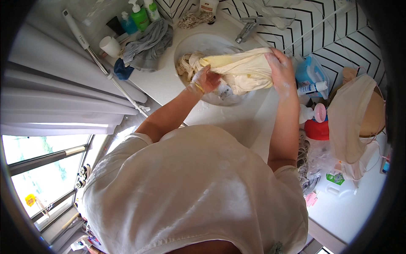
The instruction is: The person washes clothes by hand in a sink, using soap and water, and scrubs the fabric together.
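A wet cream-coloured cloth garment (241,68) with yellowish parts is stretched over the round white washbasin (178,46). My right hand (280,71) grips its right end, above the basin's right rim. Suds cling to both hands. My left hand (207,80), with a yellow band at the wrist, is at the garment's left part, its palm turned up and fingers apart; whether it touches the fabric is unclear. More bunched cream cloth (187,65) lies in the basin's left side. Foamy water (224,91) shows below the garment. A chrome faucet (247,30) stands behind the basin.
Grey cloth (147,47) lies on the counter at left, near a white cup (110,46) and pump bottles (139,16). A metal pole (101,66) leans by the curtain (63,85). Rightward are a blue container (312,74), a red bowl (317,129) and a hanging pale garment (347,117).
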`<state>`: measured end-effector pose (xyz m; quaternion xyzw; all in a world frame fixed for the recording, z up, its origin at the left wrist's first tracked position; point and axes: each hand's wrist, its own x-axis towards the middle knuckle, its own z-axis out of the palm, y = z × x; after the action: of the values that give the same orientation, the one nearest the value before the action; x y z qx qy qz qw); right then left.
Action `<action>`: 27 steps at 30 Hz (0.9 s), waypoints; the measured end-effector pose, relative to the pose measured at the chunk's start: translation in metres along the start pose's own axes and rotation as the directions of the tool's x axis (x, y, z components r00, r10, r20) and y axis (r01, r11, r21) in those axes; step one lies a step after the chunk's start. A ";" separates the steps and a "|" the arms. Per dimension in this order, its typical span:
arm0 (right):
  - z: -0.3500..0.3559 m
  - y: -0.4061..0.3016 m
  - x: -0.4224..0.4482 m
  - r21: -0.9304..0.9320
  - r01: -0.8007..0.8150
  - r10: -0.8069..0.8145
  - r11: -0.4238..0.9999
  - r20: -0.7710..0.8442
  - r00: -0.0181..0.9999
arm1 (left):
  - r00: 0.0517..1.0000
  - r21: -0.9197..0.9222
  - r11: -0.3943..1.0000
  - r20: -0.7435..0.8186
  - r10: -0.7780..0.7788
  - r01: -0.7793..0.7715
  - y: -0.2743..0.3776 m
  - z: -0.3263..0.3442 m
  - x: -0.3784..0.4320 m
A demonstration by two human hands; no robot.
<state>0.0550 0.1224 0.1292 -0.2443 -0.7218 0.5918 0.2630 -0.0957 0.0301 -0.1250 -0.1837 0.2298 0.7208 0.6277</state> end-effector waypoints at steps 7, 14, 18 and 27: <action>-0.031 0.075 -0.010 -0.094 -0.118 0.105 0.989 -0.135 0.985 | 0.942 -0.197 0.946 0.168 0.292 -0.258 0.055 0.038 -0.026; 0.021 0.105 -0.014 -0.616 -0.112 0.338 0.780 0.263 0.904 | 0.907 0.159 0.959 0.391 0.155 -0.233 0.076 0.062 -0.074; 0.066 0.118 0.008 -0.094 -0.151 0.158 0.984 0.067 0.985 | 0.903 0.333 0.920 0.427 0.050 -0.209 0.072 0.079 -0.096; 0.079 0.116 -0.002 -0.491 0.169 0.125 0.855 0.510 0.851 | 0.782 0.398 0.773 0.591 0.196 -0.494 0.086 0.141 -0.136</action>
<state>0.0083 0.0842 0.0021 -0.1263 -0.9005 0.4159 -0.0128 -0.1573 -0.0115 0.0756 0.2462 0.2740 0.7559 0.5412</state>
